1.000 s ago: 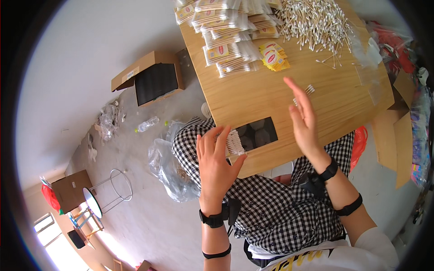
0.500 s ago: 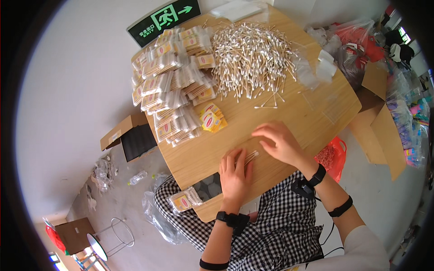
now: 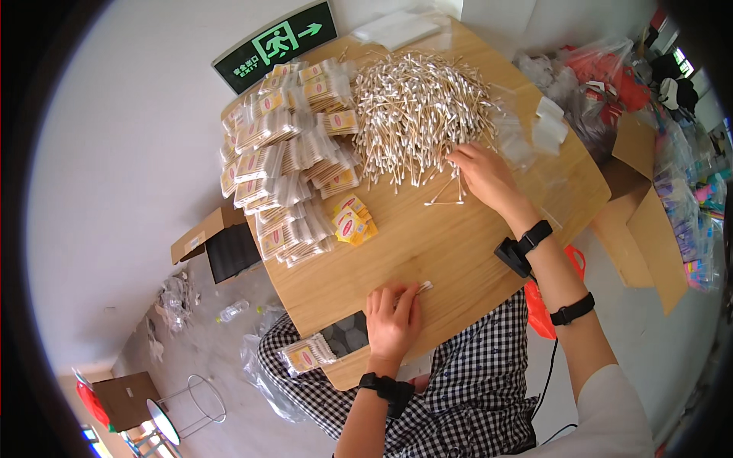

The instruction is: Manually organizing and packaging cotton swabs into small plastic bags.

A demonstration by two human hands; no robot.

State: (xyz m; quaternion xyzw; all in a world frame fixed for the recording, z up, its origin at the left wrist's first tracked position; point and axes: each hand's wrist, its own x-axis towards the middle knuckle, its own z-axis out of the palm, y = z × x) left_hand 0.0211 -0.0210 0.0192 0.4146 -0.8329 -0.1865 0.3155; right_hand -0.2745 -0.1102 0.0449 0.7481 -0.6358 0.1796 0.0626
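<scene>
A large loose pile of cotton swabs (image 3: 420,114), with white tips and wooden sticks, lies on the wooden table (image 3: 450,244). My right hand (image 3: 485,179) reaches to the pile's near right edge, its fingers pinched on swabs there; how many is hidden. Close to the table's front edge, my left hand (image 3: 392,322) is closed over a few cotton swabs (image 3: 424,287), whose white tips stick out past the fingers. Left of the pile are stacked clear packets of swabs (image 3: 263,164). Yellow cards (image 3: 353,221) lie in front of these packets.
A filled swab packet (image 3: 308,355) sits by a dark patterned patch (image 3: 347,336) at the table's front left corner. Clear plastic bags (image 3: 548,126) lie at the right, more (image 3: 401,29) at the back. Open cardboard boxes (image 3: 637,214) stand beside the table.
My right hand has moved away from beside my left hand, forward to the swab pile, and its fingers have closed. My left hand stays near the front edge with its swabs.
</scene>
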